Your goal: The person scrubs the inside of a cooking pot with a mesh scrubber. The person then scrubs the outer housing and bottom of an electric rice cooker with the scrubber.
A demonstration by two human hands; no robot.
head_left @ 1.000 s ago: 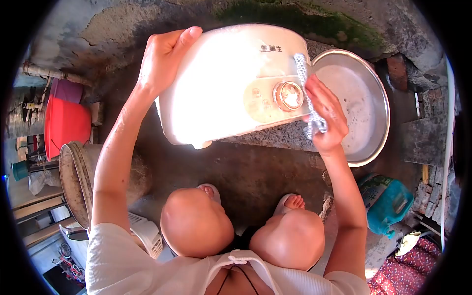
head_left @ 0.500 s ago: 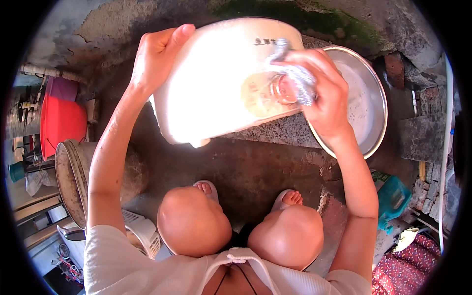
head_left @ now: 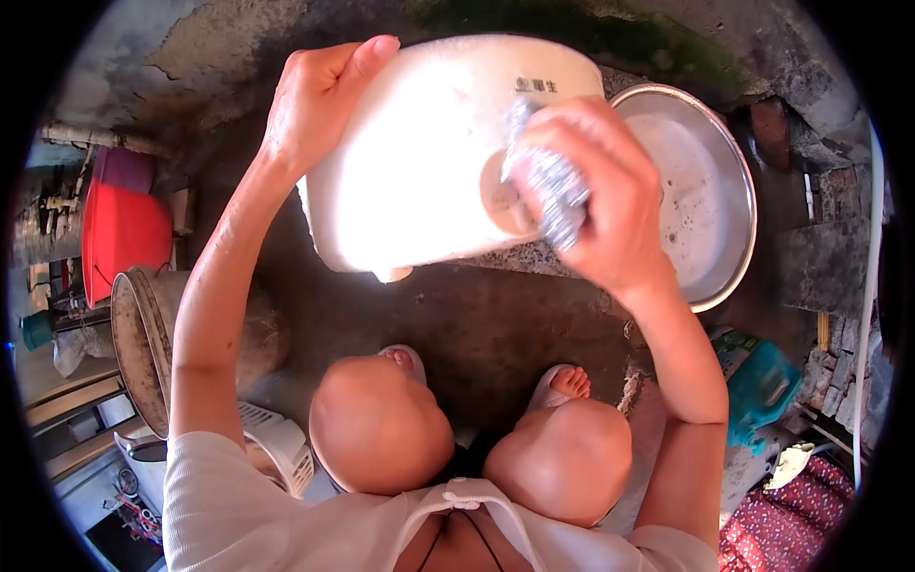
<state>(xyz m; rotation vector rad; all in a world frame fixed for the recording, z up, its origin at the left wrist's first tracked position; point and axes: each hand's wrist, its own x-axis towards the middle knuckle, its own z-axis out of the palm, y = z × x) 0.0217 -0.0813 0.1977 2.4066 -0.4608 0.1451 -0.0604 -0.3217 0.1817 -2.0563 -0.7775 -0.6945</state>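
Note:
A bulky white plastic housing, with dark printed characters near its top right and a round pale patch lower down, is held tilted in front of me. Strong light washes out much of its surface. Around its upper left edge, my left hand is closed with the thumb on top. My right hand grips a crumpled silvery scrubbing cloth, pressed against the housing's right side beside the round patch. Just right of that hand sits a metal basin holding cloudy, sudsy water.
A stone slab lies under the housing and basin. To the left are a red tub, a worn round bin and a white plastic basket. A teal bottle and red patterned fabric are at right.
My right hand has moved slightly left and down over the housing with the silvery cloth, now covering part of the round patch. The housing has shifted slightly right, still in my left hand.

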